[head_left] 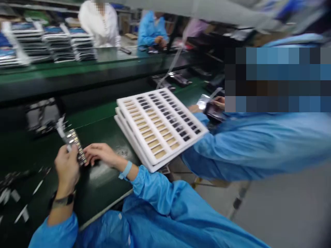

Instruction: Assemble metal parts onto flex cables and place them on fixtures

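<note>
My left hand (67, 167) is closed around a narrow circuit board (77, 146) with small metallic parts along it, the thumb lying on its face. White strips (61, 126) stick out from the board's upper end. Beside the board's lower right edge is my right hand (102, 154), its fingers loosely bent and apart. Its fingertips are at or very near the board; blur hides whether they touch. Right of that hand lies a stack of white foam trays (152, 151), the top one with rows of slots, some filled with dark pieces and others showing tan bottoms.
On the dark green bench lie a blurred device (42, 115) and loose parts with white strips (10, 193). Close on my right, a co-worker in a blue sleeve (248, 148) handles a dark device (215, 112). Stacked trays (57, 44) and two people stand across the line.
</note>
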A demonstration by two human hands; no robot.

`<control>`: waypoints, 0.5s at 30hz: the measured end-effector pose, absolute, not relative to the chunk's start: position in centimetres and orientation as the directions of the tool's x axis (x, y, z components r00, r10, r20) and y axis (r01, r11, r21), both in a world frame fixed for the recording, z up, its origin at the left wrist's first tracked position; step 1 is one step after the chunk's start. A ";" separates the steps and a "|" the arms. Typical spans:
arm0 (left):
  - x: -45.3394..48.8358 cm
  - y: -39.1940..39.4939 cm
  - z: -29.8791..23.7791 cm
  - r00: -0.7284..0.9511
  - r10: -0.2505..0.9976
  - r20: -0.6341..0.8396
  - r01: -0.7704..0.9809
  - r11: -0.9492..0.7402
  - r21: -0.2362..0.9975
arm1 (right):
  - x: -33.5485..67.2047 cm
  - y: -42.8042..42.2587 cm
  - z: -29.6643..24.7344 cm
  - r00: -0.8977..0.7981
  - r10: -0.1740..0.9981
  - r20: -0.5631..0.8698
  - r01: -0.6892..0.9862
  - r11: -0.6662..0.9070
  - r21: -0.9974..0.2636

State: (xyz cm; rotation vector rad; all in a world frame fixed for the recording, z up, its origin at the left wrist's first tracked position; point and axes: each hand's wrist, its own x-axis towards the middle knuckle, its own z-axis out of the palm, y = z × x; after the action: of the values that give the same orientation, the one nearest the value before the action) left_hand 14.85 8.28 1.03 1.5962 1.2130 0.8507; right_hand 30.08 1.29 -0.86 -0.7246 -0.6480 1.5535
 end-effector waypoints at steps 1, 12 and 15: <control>15.3 7.9 1.5 0.186 0.983 -0.005 0.184 -0.030 0.982 | 30.1 1.1 -0.9 -0.075 0.993 -0.094 -0.646 -0.120 -0.754; 14.6 6.0 1.8 0.405 0.910 -0.088 -0.154 0.163 0.975 | 29.0 -0.1 -1.0 -0.217 0.976 0.004 -0.397 -0.085 -0.914; 14.7 5.7 1.9 0.465 0.877 -0.122 -0.167 0.223 0.960 | 29.4 0.0 -0.8 -0.272 0.962 0.007 -0.366 -0.097 -0.926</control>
State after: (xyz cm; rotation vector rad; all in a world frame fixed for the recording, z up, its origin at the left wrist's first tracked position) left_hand 14.65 5.71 1.87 1.1109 0.7942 0.8364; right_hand 29.38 -0.02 -0.82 -0.8074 -1.0782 1.5967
